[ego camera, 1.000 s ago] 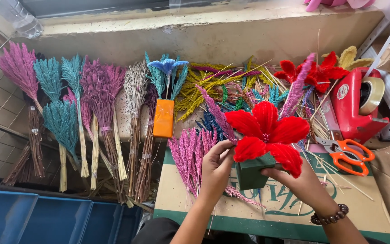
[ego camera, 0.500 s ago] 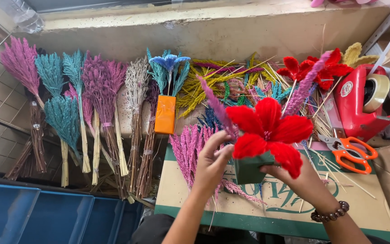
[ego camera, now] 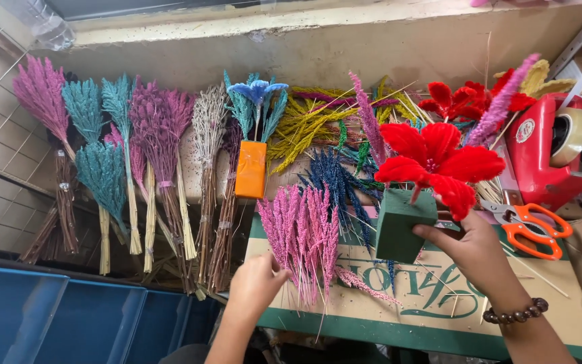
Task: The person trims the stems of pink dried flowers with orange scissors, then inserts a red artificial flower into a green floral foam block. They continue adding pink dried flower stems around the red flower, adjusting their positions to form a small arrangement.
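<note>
My right hand (ego camera: 474,251) holds a dark green foam block (ego camera: 402,223) above a cardboard sheet (ego camera: 439,303). A big red fabric flower (ego camera: 436,162) and a purple plume stem (ego camera: 369,121) stick out of the block. My left hand (ego camera: 256,286) reaches down to a bunch of pink dried plumes (ego camera: 302,232) lying on the cardboard, fingers touching the stems. Dark blue plumes (ego camera: 337,176) lie just behind the pink ones.
Bundles of dyed dried grass in pink, teal, purple and beige (ego camera: 129,155) lie at the left. An orange block with a blue flower (ego camera: 251,168) stands in the middle. Orange scissors (ego camera: 530,229) and a red tape dispenser (ego camera: 547,152) sit at the right. Blue bins (ego camera: 69,323) are below left.
My left hand let go of the foam block and moved down left to the pink plumes. My right hand now holds the block alone, tilted and shifted right.
</note>
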